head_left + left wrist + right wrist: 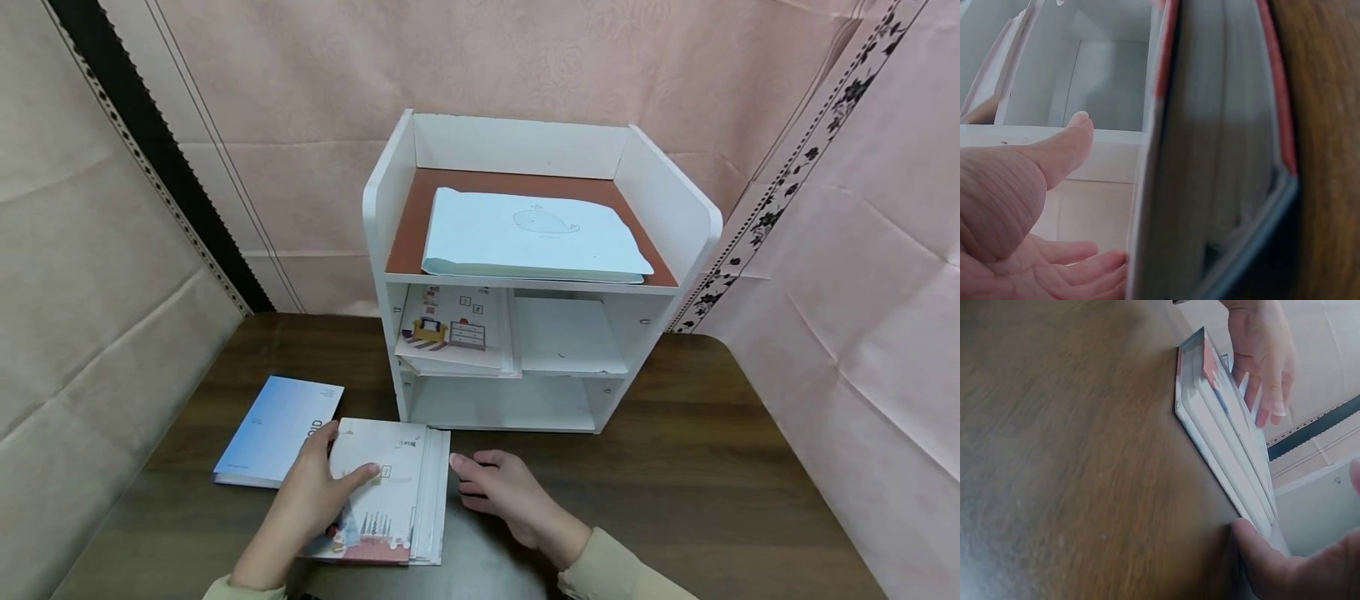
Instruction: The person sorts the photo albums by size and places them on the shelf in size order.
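A thick white hardcover book (375, 500) with a red strip along its lower edge lies on the table, its page edges slanting out to the right. My left hand (318, 483) is at the book's left side, thumb stretched over the cover and fingers by the far left edge. In the left wrist view, the fingertips (1113, 269) of that hand are right at the cover. Close to the book's right edge is my right hand (510, 496), fingers loosely bent with nothing between them. The right wrist view shows a fingertip (1244, 528) at the book's lower corner.
A blue book (281, 429) lies left of the white one. Behind stands a white shelf unit (693, 217). On its brown top rests a pale blue whale-printed book (525, 237). An illustrated book (457, 325) lies in the middle tier. Cloth walls (262, 192) surround the wooden table (675, 467).
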Demonstrator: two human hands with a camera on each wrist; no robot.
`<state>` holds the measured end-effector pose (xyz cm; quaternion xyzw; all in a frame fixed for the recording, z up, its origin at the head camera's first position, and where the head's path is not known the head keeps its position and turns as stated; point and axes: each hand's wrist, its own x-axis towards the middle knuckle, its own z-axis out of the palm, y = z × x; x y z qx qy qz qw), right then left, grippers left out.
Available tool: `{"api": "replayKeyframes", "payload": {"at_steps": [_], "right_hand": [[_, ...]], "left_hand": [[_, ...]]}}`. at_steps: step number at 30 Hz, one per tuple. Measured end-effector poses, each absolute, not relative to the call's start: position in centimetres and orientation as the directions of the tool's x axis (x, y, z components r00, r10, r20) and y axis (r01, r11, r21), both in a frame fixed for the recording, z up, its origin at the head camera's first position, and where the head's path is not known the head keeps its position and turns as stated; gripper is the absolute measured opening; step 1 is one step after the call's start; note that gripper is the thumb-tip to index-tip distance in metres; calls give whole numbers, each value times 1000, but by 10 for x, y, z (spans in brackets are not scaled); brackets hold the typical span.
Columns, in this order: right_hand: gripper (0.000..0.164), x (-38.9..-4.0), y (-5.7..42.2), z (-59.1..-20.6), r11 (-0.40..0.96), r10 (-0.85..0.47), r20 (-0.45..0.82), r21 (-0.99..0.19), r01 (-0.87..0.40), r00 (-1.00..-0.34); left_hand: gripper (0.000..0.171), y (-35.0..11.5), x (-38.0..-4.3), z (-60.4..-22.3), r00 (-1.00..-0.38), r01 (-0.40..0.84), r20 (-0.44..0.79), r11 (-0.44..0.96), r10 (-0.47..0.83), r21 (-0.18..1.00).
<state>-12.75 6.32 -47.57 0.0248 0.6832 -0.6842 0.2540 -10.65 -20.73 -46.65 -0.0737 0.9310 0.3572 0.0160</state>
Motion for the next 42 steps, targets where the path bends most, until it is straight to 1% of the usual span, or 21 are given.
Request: {"api": "replayKeyframes", "payload": {"at_steps": [4,7,10,18,21,25,31,36,39,42], "right_hand": [[95,-129,62,-476,51,-322,-392,-916,398,-862],[88,-130,61,-477,42,-328,-404,-909,414,-854],[84,-130,59,-477,40,-334,-414,-904,427,-847],[78,-131,57,-478,45,-333,-414,-904,425,-847],[76,-131,57,-477,38,-338,-413,-904,427,-845],[74,-131,58,-478,35,-349,-416,-901,432,-840],[66,-133,59,-479,45,-354,-422,-899,435,-835],[61,-133,61,-480,53,-353,-423,-900,433,-835],[56,-133,62,-478,86,-352,-421,-904,419,-836],[50,-134,65,-477,164,-342,-421,-907,388,-840]], "left_hand": [[105,-209,-107,-469,-984,-176,-122,732,-127,658],[110,-209,-107,-472,-977,-210,-160,736,-139,644],[113,-209,-106,-473,-969,-242,-200,743,-148,624],[107,-209,-107,-473,-959,-259,-257,729,-117,634],[105,-210,-107,-473,-960,-250,-258,733,-105,632],[99,-213,-106,-473,-962,-238,-261,718,-82,654],[98,-216,-107,-474,-964,-226,-262,684,-53,694],[98,-215,-107,-473,-960,-243,-276,640,-50,729],[97,-213,-106,-472,-956,-257,-290,595,-42,761],[92,-209,-104,-471,-952,-270,-304,517,-21,812]]}}
